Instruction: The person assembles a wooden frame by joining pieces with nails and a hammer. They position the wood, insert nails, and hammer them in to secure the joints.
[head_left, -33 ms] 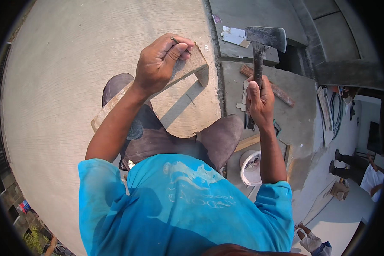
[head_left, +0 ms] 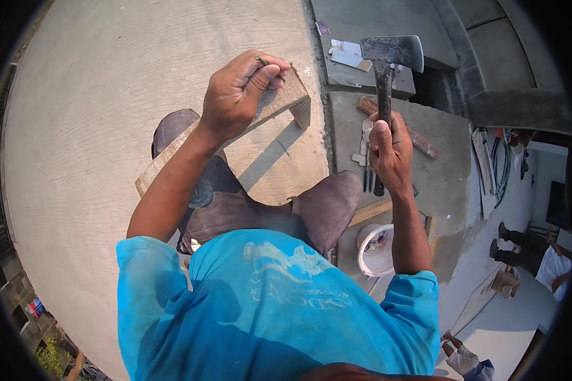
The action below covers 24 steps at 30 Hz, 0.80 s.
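Observation:
My left hand [head_left: 235, 92] pinches a nail [head_left: 258, 58] between thumb and fingers; its head pokes up above them and its tip is hidden. That hand is over the upper end of a wooden plank [head_left: 297, 94], which slants across my bent leg. A short wooden piece [head_left: 302, 115] juts from the plank's underside near that end. To the right, my right hand [head_left: 393, 149] is wrapped round the dark handle of a hatchet [head_left: 394, 51], held upright with its metal head on top, apart from the nail.
On the slab at right lie a reddish-brown wood piece [head_left: 422, 143], dark-handled tools [head_left: 379, 187] and a wood strip [head_left: 372, 213]. A white bucket [head_left: 362, 257] stands beside my knee. Farther right are a coiled hose [head_left: 503, 168] and two people, one a person in white [head_left: 553, 270].
My right hand has shifted slightly right, and the hatchet head has risen a little and tipped left. My left hand, the nail and the plank look unmoved.

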Each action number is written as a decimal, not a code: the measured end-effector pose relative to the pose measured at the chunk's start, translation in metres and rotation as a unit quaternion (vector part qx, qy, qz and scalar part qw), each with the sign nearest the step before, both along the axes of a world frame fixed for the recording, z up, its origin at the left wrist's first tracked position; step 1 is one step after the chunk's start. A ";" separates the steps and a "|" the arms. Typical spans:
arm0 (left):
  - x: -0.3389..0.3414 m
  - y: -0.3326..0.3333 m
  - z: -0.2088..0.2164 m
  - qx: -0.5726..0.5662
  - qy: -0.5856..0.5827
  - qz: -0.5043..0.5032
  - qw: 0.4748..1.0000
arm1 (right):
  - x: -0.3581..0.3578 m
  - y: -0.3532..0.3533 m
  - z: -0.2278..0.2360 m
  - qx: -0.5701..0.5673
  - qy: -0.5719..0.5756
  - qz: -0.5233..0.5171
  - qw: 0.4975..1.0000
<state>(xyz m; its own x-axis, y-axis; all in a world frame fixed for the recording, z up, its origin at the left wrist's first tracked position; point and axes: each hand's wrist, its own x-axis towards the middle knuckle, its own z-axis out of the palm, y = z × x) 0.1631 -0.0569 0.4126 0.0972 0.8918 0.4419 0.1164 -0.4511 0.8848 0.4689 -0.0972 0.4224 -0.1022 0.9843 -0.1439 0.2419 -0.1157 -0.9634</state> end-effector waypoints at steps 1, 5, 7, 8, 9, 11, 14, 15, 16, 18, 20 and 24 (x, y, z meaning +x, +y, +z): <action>0.001 -0.002 0.001 0.009 0.006 0.002 1.000 | 0.001 -0.002 0.010 0.023 -0.021 0.019 0.999; 0.001 0.002 0.002 0.045 0.022 0.011 0.999 | 0.000 -0.001 0.054 0.107 -0.143 0.089 0.980; 0.003 0.004 0.002 0.057 0.025 0.009 0.998 | -0.006 -0.001 0.072 0.174 -0.171 0.112 0.963; 0.003 0.004 0.001 0.061 0.027 0.012 0.998 | -0.009 0.000 0.081 0.198 -0.182 0.126 0.955; 0.003 0.004 0.001 0.065 0.027 0.013 0.997 | -0.012 0.001 0.090 0.222 -0.193 0.138 0.946; 0.003 0.004 0.000 0.072 0.038 0.013 0.997 | -0.016 0.001 0.104 0.239 -0.222 0.157 0.932; 0.004 0.004 0.001 0.076 0.038 0.016 0.996 | -0.020 0.005 0.120 0.262 -0.244 0.192 0.914; 0.005 0.004 0.001 0.077 0.035 0.018 0.996 | -0.020 0.006 0.123 0.268 -0.247 0.202 0.909; 0.005 0.004 0.001 0.077 0.037 0.018 0.996 | -0.021 0.008 0.126 0.274 -0.249 0.212 0.904; 0.004 0.006 0.002 0.077 0.040 0.019 0.996 | -0.025 0.011 0.130 0.292 -0.254 0.221 0.895; 0.005 0.009 -0.001 0.084 0.035 0.011 0.996 | -0.032 0.014 0.131 0.334 -0.256 0.224 0.879; 0.006 0.006 0.003 0.067 0.050 0.016 0.996 | -0.036 0.013 0.143 0.330 -0.288 0.264 0.860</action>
<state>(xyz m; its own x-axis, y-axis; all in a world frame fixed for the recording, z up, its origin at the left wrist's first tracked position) 0.1695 -0.0510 0.4152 0.1204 0.8289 0.5462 0.2176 -0.5589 0.8002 0.4333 -0.0840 0.5659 -0.6579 0.7099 0.2516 0.5519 0.6817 -0.4804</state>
